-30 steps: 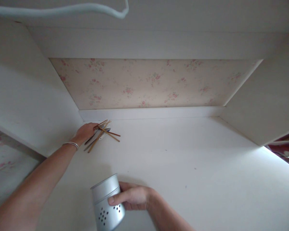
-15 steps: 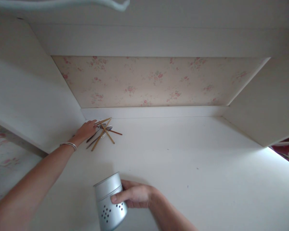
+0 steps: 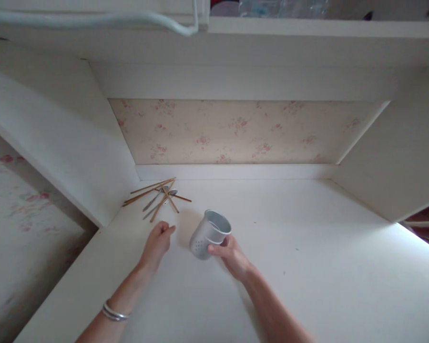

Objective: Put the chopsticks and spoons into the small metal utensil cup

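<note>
My right hand (image 3: 229,253) grips a silver metal holder (image 3: 209,233) with small holes in its side, tilted with its open mouth up and away from me, low over the white shelf (image 3: 307,267). My left hand (image 3: 158,241) hovers just left of the holder with fingers loosely curled and nothing in them. A loose pile of wooden chopsticks and metal spoons (image 3: 159,196) lies on the shelf in the back left corner, a short way beyond my left hand. A silver bangle (image 3: 113,312) sits on my left wrist.
The shelf sits in a white cabinet recess with side panels at left (image 3: 67,143) and right (image 3: 389,157) and a floral papered back wall (image 3: 236,133). A pale cord (image 3: 128,19) hangs across the top. Floral wall shows at far left.
My left hand has let go of the chopstick pile and pulled back toward the holder. My right hand has carried the holder forward and up, nearer the pile. The view shifted back.
</note>
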`<state>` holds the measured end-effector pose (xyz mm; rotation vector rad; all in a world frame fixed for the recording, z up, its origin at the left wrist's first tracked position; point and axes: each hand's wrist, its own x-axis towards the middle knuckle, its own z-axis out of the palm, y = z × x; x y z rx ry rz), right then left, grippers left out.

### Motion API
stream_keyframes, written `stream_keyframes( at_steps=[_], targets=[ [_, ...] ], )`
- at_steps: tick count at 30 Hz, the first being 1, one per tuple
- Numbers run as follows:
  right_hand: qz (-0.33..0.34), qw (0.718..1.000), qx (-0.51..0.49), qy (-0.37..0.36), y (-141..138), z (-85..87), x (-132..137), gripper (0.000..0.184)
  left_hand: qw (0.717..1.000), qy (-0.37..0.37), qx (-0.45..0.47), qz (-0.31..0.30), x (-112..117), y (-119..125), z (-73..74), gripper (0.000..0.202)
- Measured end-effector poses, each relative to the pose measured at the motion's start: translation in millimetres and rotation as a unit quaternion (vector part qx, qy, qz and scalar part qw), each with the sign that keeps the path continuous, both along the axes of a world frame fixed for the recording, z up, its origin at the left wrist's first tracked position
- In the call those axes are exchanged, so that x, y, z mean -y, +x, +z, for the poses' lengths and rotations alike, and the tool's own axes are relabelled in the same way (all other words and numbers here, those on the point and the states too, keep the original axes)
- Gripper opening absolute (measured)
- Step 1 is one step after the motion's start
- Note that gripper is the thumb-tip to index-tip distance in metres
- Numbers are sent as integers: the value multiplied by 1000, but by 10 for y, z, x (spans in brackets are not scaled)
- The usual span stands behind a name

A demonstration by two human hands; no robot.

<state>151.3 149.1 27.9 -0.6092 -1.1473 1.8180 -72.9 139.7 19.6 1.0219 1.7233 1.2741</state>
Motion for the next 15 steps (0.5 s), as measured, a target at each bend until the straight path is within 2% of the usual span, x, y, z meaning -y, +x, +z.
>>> stream_keyframes(
  at_steps=[3, 5, 7, 10, 15],
  targets=[
    [-172, 980, 95, 25, 6, -102, -177, 50, 994, -48, 37, -96, 148, 199, -39, 40],
    [-231, 958, 166, 36, -51, -157, -352, 59, 988, -64, 34, -137, 171, 223, -49, 42],
    [-239, 934, 252, 79, -144, -166, -583, 67, 985, -68, 28, -158, 172, 190, -59, 43],
    [-230, 893, 354, 156, -318, -83, -1006, 69, 982, -60, 18, -177, 175, 117, -101, 42],
    [-259, 858, 411, 168, -624, 52, -1674, 65, 982, -30, -8, -188, 163, 79, -215, 40]
  ],
)
